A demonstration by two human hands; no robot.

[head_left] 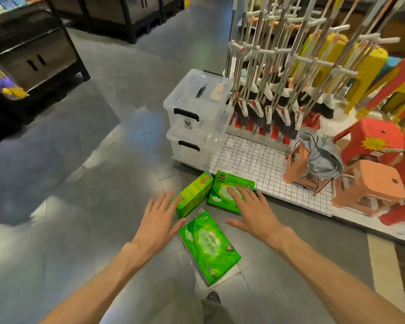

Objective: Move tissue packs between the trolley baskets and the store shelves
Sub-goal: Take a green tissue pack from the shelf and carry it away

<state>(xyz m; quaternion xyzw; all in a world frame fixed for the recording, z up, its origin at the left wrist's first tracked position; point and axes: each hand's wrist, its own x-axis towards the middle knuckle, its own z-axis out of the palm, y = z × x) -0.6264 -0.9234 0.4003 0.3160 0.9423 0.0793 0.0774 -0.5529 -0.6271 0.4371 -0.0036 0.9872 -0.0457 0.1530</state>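
Three green tissue packs lie on the grey floor in front of me. The nearest pack (209,247) lies flat between my wrists. A second pack (193,194) stands on its side, farther left. The third pack (222,192) leans against the edge of a display platform. My left hand (158,219) hovers with fingers spread just left of the second pack, holding nothing. My right hand (250,210) is spread too, its fingertips over the third pack; I cannot tell whether they touch it. No trolley or basket is in view.
Two stacked clear storage boxes (197,120) stand on the checked platform (255,164) beyond the packs, next to a rack of brooms (278,78) and coloured plastic stools (372,183). Dark shelf units (33,50) stand at the far left. My shoe (213,298) shows below.
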